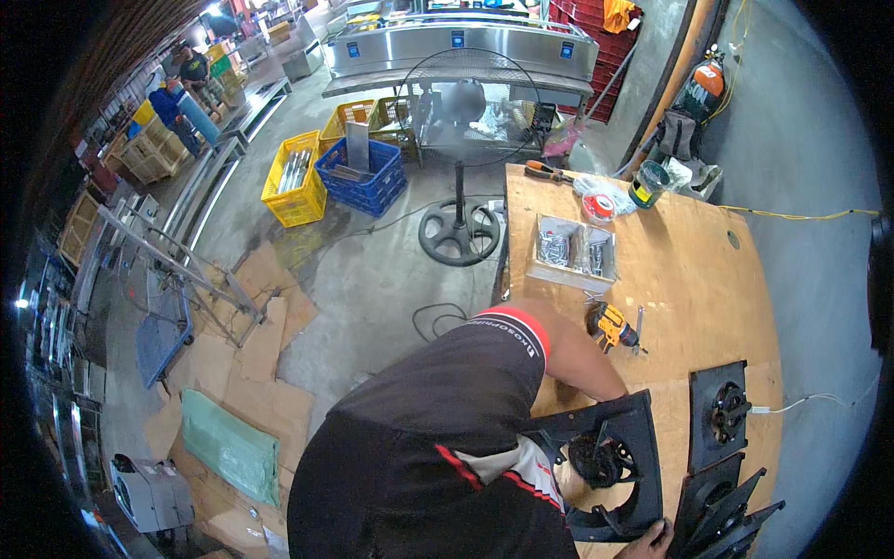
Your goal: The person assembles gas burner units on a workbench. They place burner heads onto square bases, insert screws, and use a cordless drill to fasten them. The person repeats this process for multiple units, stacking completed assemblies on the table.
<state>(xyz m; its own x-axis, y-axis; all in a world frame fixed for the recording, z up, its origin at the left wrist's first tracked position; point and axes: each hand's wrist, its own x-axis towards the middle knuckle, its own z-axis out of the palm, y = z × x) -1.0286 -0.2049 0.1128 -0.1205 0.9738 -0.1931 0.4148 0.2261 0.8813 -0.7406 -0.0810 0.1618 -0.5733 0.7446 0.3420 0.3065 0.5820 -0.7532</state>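
Note:
A square black panel [643, 433] with a large round opening is tilted up over the table beside my body. A dark round part, perhaps a small fan [596, 461], shows inside the opening with thin black arms around it. My right hand [649, 542] grips the panel's lower corner, its fingers curled on the edge. My left forearm [591, 368] reaches down behind the panel's upper edge, and the hand itself is hidden. A yellow and black cordless drill [610, 326] lies near that forearm, with a metal wrench [639, 321] beside it.
On the wooden table [689, 279] stands a divided box of bolts [570, 270]. A tape roll [598, 207], a jar [649, 184] and orange-handled tools [548, 171] lie farther back. More black fan panels [717, 415] are at the right. A pedestal fan [458, 228] and crates [363, 182] stand beyond.

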